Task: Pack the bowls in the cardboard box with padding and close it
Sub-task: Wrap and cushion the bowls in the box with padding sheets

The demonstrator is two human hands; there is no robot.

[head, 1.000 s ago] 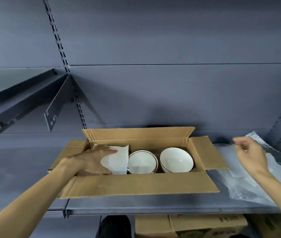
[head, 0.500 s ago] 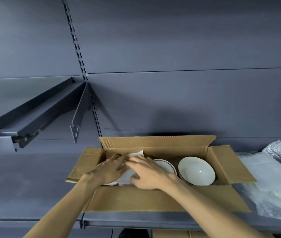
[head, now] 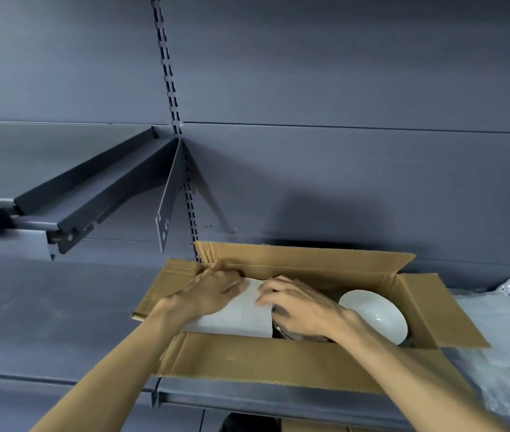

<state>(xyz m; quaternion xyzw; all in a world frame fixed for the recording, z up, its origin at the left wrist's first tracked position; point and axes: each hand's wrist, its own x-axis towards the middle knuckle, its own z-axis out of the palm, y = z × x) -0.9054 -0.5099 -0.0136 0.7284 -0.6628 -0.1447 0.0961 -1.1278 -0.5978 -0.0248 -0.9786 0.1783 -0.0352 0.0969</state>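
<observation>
Both bare forearms reach forward and converge. The left hand (head: 213, 291) lies palm down, its fingers stretched forward and slightly bent. The right hand (head: 306, 307) sits just beside it, palm down, fingers curled leftward with fingertips close to the left hand's.

1. Box (head: 294, 366): brown corrugated cardboard, matt, with fluted cut edges.
2. Bowl (head: 375, 316): white glazed ceramic, glossy and smooth.
3. Padding sheet (head: 238, 316): white foam-like sheet, matt, finely textured.
4. Shelf (head: 45, 322): dark grey painted metal, matt.
5. Wrap (head: 509, 344): translucent plastic, crinkled and shiny.
</observation>
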